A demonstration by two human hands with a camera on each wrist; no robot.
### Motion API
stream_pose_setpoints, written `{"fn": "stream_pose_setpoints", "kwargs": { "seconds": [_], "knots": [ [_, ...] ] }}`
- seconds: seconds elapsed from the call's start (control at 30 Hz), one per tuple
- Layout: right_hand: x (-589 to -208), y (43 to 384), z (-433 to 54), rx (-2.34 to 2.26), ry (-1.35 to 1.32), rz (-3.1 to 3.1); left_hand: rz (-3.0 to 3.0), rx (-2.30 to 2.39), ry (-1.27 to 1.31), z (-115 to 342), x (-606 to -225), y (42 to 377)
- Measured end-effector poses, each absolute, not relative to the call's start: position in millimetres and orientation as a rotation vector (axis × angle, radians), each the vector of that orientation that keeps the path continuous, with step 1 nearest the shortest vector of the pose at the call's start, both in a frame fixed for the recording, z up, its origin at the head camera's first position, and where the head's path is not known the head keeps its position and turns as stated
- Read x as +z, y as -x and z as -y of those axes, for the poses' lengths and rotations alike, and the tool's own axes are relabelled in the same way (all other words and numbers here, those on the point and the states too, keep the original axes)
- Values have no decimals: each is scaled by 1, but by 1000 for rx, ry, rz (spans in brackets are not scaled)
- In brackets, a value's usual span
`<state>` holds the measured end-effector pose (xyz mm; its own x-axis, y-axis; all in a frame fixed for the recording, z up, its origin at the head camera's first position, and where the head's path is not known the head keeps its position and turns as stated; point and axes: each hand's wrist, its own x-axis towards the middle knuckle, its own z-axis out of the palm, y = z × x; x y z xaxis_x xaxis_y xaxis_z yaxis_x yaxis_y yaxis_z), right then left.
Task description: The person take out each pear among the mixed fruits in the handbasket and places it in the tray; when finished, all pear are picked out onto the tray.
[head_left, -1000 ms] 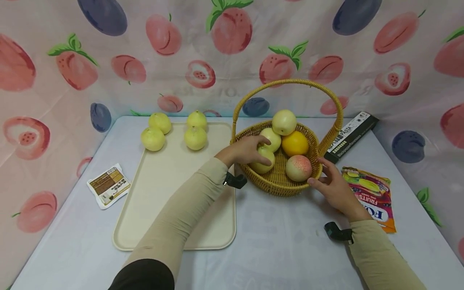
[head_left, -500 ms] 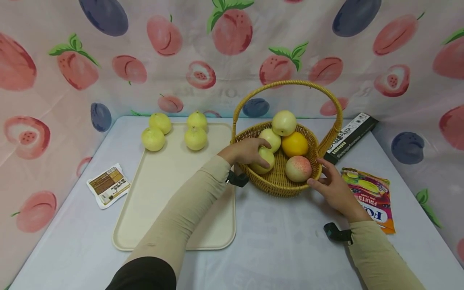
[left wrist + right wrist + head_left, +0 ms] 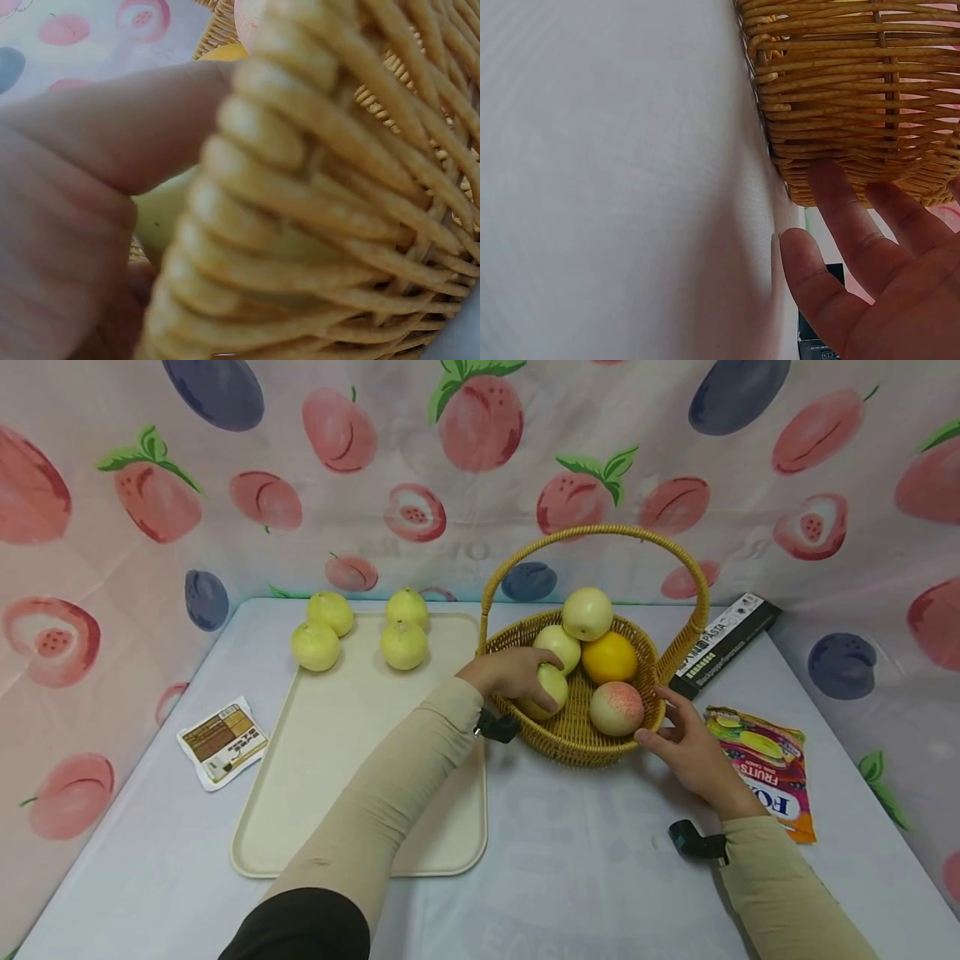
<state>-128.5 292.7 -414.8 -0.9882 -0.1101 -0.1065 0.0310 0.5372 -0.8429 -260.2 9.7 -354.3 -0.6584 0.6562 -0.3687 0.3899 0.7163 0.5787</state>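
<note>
A wicker basket (image 3: 573, 747) with a tall arched handle holds several fruits. My left hand (image 3: 513, 672) reaches over its left rim. The thumb and fingers grip a round yellow-green fruit (image 3: 551, 689) on the left side inside. In the left wrist view that fruit (image 3: 161, 214) shows between my hand and the woven rim (image 3: 247, 187). Beside it are two more pale green fruits, an orange (image 3: 611, 658) and a peach (image 3: 617, 709). My right hand (image 3: 690, 752) touches the right of the basket, its fingers (image 3: 855, 232) extended against the woven wall (image 3: 840, 112).
A cream tray (image 3: 352, 793) lies left of the basket, with several yellow-green fruits (image 3: 404, 645) at its far end. A brown-and-white packet (image 3: 223, 743) lies at left. On the right are a black pasta box (image 3: 723, 643) and a red candy bag (image 3: 765, 768).
My left hand has shifted slightly to the right, with its fingers around the fruit. The right hand and the basket have stayed in place.
</note>
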Motion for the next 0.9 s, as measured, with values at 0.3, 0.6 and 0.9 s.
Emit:
{"fn": "stream_pose_setpoints", "kwargs": {
  "seconds": [0.3, 0.6, 0.9],
  "knots": [
    [-413, 128, -291, -1450, 60, -2617, -2347, 632, -825, -9, -357, 261],
    [-412, 127, -290, -1444, 57, -2622, -2329, 787, -835, -4, -362, 261],
    [-411, 126, -290, -1457, 64, -2618, -2354, 868, -828, -3, -365, 258]
  ]
}}
